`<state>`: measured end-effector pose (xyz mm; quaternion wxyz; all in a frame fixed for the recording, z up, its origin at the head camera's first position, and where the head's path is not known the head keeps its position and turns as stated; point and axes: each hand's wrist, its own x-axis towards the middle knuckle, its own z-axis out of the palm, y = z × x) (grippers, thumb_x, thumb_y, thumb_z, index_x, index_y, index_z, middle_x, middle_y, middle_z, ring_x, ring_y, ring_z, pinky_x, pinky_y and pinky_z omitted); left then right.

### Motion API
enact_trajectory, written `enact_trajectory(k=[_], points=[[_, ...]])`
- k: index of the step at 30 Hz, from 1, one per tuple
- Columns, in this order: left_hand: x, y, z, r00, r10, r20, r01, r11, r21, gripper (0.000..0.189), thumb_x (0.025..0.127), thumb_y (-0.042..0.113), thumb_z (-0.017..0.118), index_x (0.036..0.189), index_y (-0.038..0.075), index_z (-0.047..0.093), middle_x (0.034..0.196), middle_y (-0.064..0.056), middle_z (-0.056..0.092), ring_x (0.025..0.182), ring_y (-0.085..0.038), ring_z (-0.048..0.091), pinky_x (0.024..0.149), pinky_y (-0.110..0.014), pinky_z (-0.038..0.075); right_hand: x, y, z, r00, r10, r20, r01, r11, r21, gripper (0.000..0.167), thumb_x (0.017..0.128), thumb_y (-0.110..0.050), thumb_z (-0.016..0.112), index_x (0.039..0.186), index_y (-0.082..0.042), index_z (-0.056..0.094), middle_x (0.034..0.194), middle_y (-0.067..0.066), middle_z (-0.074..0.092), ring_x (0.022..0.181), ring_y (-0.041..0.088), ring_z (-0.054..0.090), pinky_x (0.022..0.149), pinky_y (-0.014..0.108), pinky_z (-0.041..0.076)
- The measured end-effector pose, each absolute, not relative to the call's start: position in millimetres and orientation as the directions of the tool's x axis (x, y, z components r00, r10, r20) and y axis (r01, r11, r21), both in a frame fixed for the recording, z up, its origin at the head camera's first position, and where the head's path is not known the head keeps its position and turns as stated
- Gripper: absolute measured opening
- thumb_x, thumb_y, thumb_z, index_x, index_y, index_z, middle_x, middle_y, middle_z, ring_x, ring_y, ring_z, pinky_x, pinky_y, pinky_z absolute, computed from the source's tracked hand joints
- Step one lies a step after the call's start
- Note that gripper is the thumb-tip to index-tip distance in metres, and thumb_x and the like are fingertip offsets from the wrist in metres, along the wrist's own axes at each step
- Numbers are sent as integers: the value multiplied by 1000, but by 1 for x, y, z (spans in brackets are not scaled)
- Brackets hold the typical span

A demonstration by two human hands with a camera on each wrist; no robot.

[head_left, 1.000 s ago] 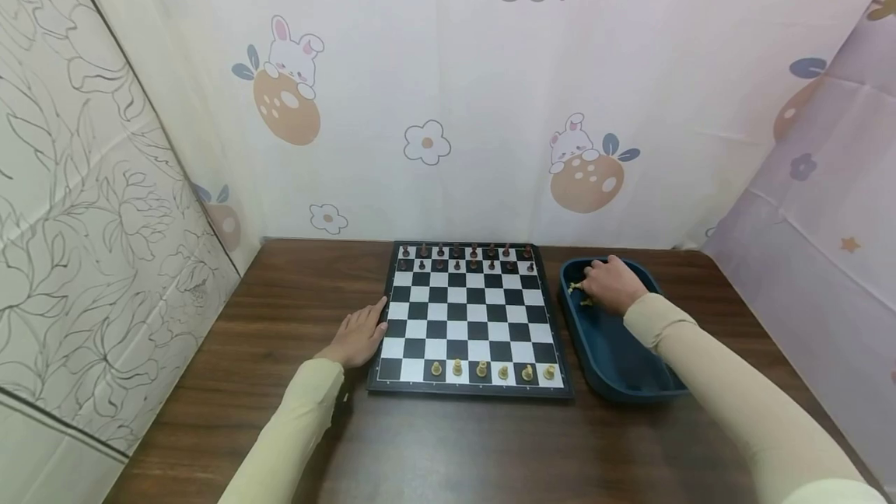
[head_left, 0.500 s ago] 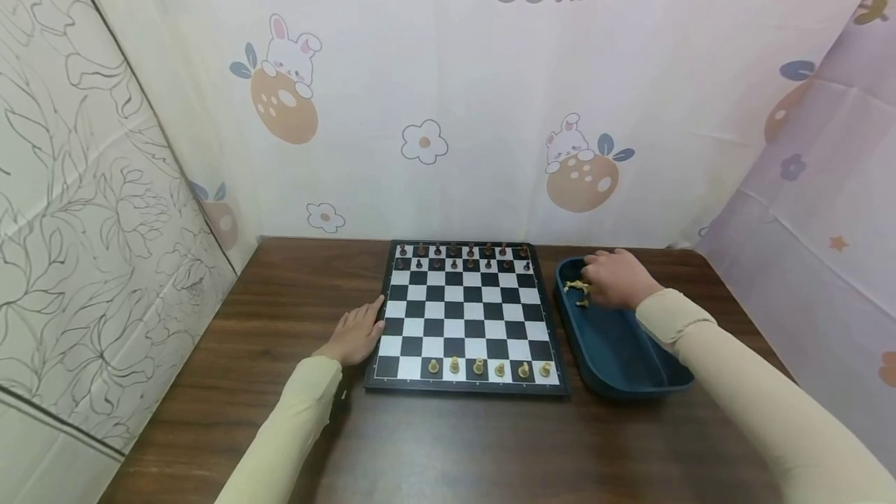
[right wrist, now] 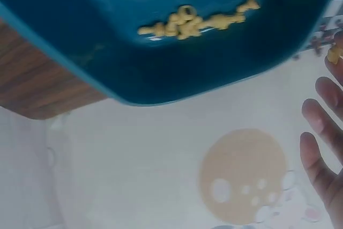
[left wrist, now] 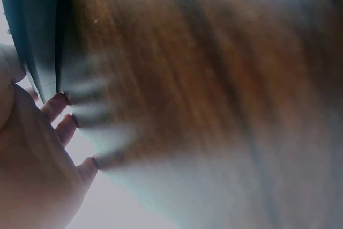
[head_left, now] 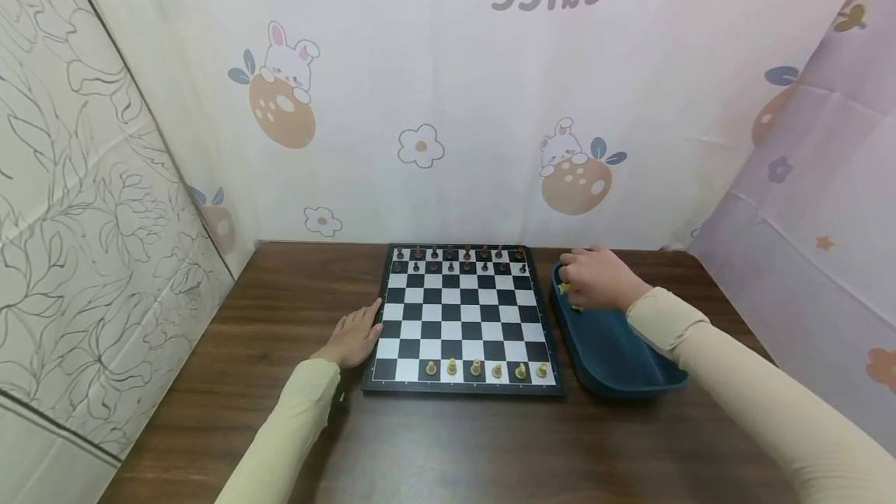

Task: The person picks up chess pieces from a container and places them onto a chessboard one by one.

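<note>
My left hand (head_left: pixel 353 337) lies with fingers extended along the left edge of the chessboard (head_left: pixel 462 311); its fingertips touch the board's side. Above the far end of a blue tray (head_left: pixel 619 356), my right hand (head_left: pixel 596 278) pinches a yellow chess piece (right wrist: pixel 335 54) between its fingertips, while the other fingers spread loosely. Which kind of piece it is, I cannot tell. More yellow chess pieces (right wrist: pixel 187 24) lie in a loose heap on the tray's bottom. Several yellow pieces (head_left: pixel 475 368) stand on the board's near row, from its third square to the right end.
Dark chess pieces (head_left: pixel 450 266) fill the board's two far rows. The tray stands just right of the board on the brown wooden table (head_left: pixel 448 442). A printed curtain (head_left: pixel 427 84) hangs behind the table, and a flower-patterned panel (head_left: pixel 91 201) stands at the left.
My right hand has lifted a little and shifted left within the tray's far end, with a yellow chess piece now at its fingertips. My left hand stays at the board's edge.
</note>
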<state>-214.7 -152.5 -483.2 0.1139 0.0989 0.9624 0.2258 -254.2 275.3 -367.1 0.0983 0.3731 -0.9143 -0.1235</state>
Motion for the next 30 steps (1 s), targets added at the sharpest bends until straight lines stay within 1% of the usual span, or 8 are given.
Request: enact_trajectory(k=[3, 5, 7, 10, 13, 19, 24, 30], points=[[-215, -153, -484, -956, 235, -178, 132, 881, 454, 57, 103, 27, 36, 152, 6, 17, 151, -24, 26, 138, -41, 22, 112, -58, 9, -250, 260, -364, -690, -720, 72, -669, 672, 317, 3, 71, -15, 72, 70, -14, 69, 67, -4, 48, 61, 15, 46, 54, 33, 43], [-214, -154, -485, -956, 233, -179, 130, 882, 452, 57, 103, 27, 36, 152, 6, 17, 151, -24, 26, 138, -41, 23, 112, -58, 10, -248, 249, -363, -683, -728, 57, -677, 661, 324, 5, 70, -17, 72, 74, -14, 71, 70, -4, 52, 63, 15, 47, 56, 33, 44], [-214, -154, -486, -955, 233, -181, 130, 883, 452, 57, 103, 27, 36, 152, 6, 17, 151, -24, 26, 138, -41, 23, 112, -58, 10, -244, 238, -362, -677, -735, 40, -688, 652, 320, 6, 71, -19, 73, 76, -14, 72, 72, -3, 54, 64, 15, 47, 54, 31, 41], [-213, -154, -486, -954, 239, -179, 137, 883, 450, 57, 103, 27, 36, 152, 6, 17, 151, -24, 27, 138, -41, 23, 111, -58, 10, -240, 224, -361, -668, -744, 21, -702, 638, 317, 5, 73, -21, 72, 74, -16, 72, 74, -3, 55, 63, 15, 44, 52, 28, 33], [-213, -155, -486, -953, 244, -179, 141, 882, 450, 57, 104, 27, 36, 152, 6, 17, 151, -24, 27, 138, -41, 23, 112, -58, 10, -237, 212, -360, -651, -759, 14, -717, 620, 319, 7, 75, -24, 72, 76, -17, 73, 76, -3, 56, 65, 14, 45, 51, 27, 30], [-214, -155, -483, -954, 240, -182, 137, 883, 449, 57, 104, 28, 34, 153, 6, 16, 151, -23, 26, 139, -41, 22, 112, -57, 9, -233, 187, -356, -617, -787, 16, -743, 589, 318, 11, 76, -28, 73, 81, -18, 75, 77, -3, 58, 70, 15, 50, 54, 27, 35], [-215, -156, -482, -954, 243, -174, 143, 882, 449, 57, 103, 28, 34, 153, 6, 16, 151, -24, 26, 138, -41, 22, 112, -58, 9, -232, 166, -353, -576, -817, 8, -772, 547, 325, 11, 77, -28, 72, 82, -19, 75, 81, -4, 60, 73, 14, 52, 58, 29, 40], [-216, -154, -485, -954, 245, -171, 144, 880, 453, 57, 103, 29, 35, 153, 8, 16, 151, -23, 27, 138, -40, 23, 112, -57, 9, -227, 141, -352, -522, -853, -19, -818, 494, 294, 9, 78, -26, 70, 81, -19, 74, 83, -5, 59, 73, 13, 51, 59, 30, 41]])
